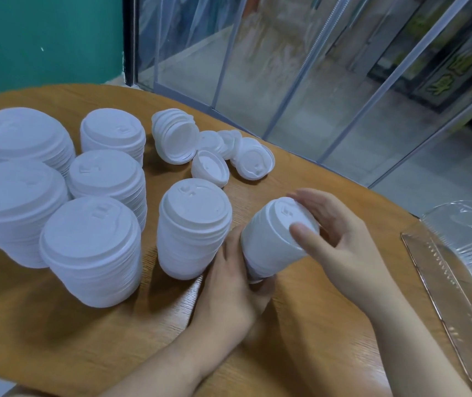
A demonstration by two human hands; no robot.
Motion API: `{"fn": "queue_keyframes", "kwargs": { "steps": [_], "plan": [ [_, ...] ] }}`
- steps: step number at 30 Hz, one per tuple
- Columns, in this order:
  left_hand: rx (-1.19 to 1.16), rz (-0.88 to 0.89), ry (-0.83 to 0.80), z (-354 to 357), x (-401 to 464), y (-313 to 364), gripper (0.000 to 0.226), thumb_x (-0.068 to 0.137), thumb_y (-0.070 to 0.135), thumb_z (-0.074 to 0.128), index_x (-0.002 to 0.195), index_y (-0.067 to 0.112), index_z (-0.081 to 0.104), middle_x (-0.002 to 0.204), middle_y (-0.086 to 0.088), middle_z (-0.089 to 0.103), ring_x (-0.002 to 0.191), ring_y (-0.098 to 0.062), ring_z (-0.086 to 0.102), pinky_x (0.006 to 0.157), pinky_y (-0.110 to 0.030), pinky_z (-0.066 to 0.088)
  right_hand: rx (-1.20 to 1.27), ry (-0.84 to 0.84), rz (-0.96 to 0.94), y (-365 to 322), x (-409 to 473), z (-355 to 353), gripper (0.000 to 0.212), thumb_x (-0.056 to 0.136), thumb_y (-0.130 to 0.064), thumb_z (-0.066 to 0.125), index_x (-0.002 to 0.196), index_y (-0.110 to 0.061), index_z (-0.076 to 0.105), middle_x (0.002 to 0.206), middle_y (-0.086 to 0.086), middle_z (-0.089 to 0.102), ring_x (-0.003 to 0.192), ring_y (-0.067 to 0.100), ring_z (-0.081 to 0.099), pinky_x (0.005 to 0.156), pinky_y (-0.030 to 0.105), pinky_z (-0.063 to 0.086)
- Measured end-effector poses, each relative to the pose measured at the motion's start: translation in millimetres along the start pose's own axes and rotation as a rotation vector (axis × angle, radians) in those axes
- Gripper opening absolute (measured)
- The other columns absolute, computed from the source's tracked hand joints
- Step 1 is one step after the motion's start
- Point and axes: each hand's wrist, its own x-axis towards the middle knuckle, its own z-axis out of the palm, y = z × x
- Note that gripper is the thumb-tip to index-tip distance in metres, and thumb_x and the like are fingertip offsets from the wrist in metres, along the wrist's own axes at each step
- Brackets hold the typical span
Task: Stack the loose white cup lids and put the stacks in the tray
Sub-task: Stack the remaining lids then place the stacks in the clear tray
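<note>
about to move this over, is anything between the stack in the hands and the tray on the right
Nothing visible. The held stack, tilted and gripped by the left hand and right hand, has only bare table between it and the clear tray. The other stacks stand to its left.

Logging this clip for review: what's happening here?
A person holds a tilted stack of white cup lids in both hands: the left hand grips its lower end, the right hand its top. Six finished stacks stand on the wooden table. Loose lids lie at the far edge. The clear plastic tray on the right shows no lids yet.
</note>
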Motion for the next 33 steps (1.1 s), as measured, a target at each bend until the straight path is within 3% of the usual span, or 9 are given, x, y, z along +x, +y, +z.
{"fn": "queue_keyframes", "kwargs": {
  "steps": [10,12,15,18,20,22,25,29,33],
  "plan": [
    [-0.015,0.009,0.027,-3.0,0.2,-1.4,0.076,0.073,0.034,0.083,0.138,0.033,0.044,0.127,0.02,0.052,0.12,0.003,0.051,0.098,-0.006,0.033,-0.027,-0.095,-0.13,10.9,4.1,-5.5,0.077,0.077,-0.068,0.073,0.142,-0.036,0.05,0.142,-0.018,0.06,0.135,0.006,0.054,0.106,0.022,0.045],
    [-0.01,0.011,0.04,-3.9,-0.5,-0.2,0.076,0.072,0.03,0.084,0.135,0.039,0.043,0.125,0.024,0.051,0.121,0.009,0.047,0.1,-0.005,0.031,0.12,-0.012,-0.12,17.0,17.2,-10.5,0.067,0.087,-0.071,0.063,0.136,-0.027,0.057,0.134,-0.009,0.067,0.129,0.012,0.061,0.101,0.025,0.051],
    [0.018,0.011,0.054,-2.8,-0.9,0.1,0.078,0.072,0.033,0.084,0.138,0.037,0.043,0.129,0.023,0.051,0.127,0.006,0.046,0.105,-0.012,0.035,0.023,0.134,-0.088,44.5,54.9,-2.0,0.015,0.099,-0.035,0.069,0.113,-0.03,0.067,0.11,-0.008,0.074,0.106,0.009,0.069,0.085,0.025,0.052],
    [0.027,0.005,0.068,-1.8,-1.1,-1.3,0.081,0.072,0.034,0.083,0.141,0.035,0.043,0.131,0.018,0.053,0.131,-0.003,0.049,0.108,-0.024,0.039,-0.216,0.031,-0.176,75.3,93.5,27.2,0.026,0.092,-0.019,0.078,0.109,-0.035,0.068,0.112,-0.011,0.066,0.1,0.009,0.063,0.086,0.024,0.048],
    [0.005,-0.011,0.117,-1.8,-0.7,-2.4,0.082,0.071,0.037,0.082,0.143,0.03,0.044,0.133,0.012,0.056,0.133,-0.01,0.051,0.109,-0.035,0.043,-0.279,0.004,-0.325,87.8,114.9,47.6,0.029,0.09,-0.018,0.079,0.117,-0.017,0.073,0.116,0.004,0.066,0.101,0.013,0.06,0.09,0.017,0.045],
    [-0.022,-0.016,0.177,-1.7,-0.5,-4.4,0.081,0.071,0.039,0.081,0.143,0.026,0.046,0.136,0.008,0.058,0.135,-0.015,0.052,0.108,-0.043,0.046,-0.347,0.039,-0.468,92.3,131.4,65.8,0.036,0.093,-0.03,0.074,0.122,-0.008,0.072,0.118,0.013,0.067,0.107,0.021,0.062,0.094,0.025,0.048],
    [-0.037,-0.019,0.223,-2.0,-1.0,-7.8,0.082,0.07,0.029,0.086,0.143,0.026,0.047,0.137,0.009,0.058,0.135,-0.016,0.052,0.107,-0.044,0.047,-0.424,0.055,-0.596,87.6,147.2,83.0,0.039,0.096,-0.036,0.064,0.123,-0.009,0.073,0.121,0.012,0.07,0.111,0.031,0.065,0.094,0.041,0.05],
    [-0.023,-0.02,0.248,-2.9,-3.0,-9.4,0.089,0.067,0.027,0.088,0.145,0.027,0.046,0.138,0.011,0.056,0.138,-0.013,0.05,0.109,-0.045,0.046,-0.478,0.019,-0.659,81.3,156.4,91.1,0.027,0.095,-0.028,0.067,0.11,-0.009,0.078,0.114,0.013,0.074,0.106,0.032,0.068,0.088,0.038,0.049],
    [-0.044,-0.032,0.233,-3.2,-4.3,-10.1,0.091,0.066,0.019,0.091,0.145,0.025,0.046,0.135,0.013,0.055,0.135,-0.013,0.051,0.109,-0.037,0.046,-0.489,-0.023,-0.644,82.3,159.7,91.3,0.017,0.091,-0.02,0.07,0.096,-0.008,0.08,0.101,0.009,0.075,0.095,0.032,0.069,0.079,0.052,0.055]
  ]
}}
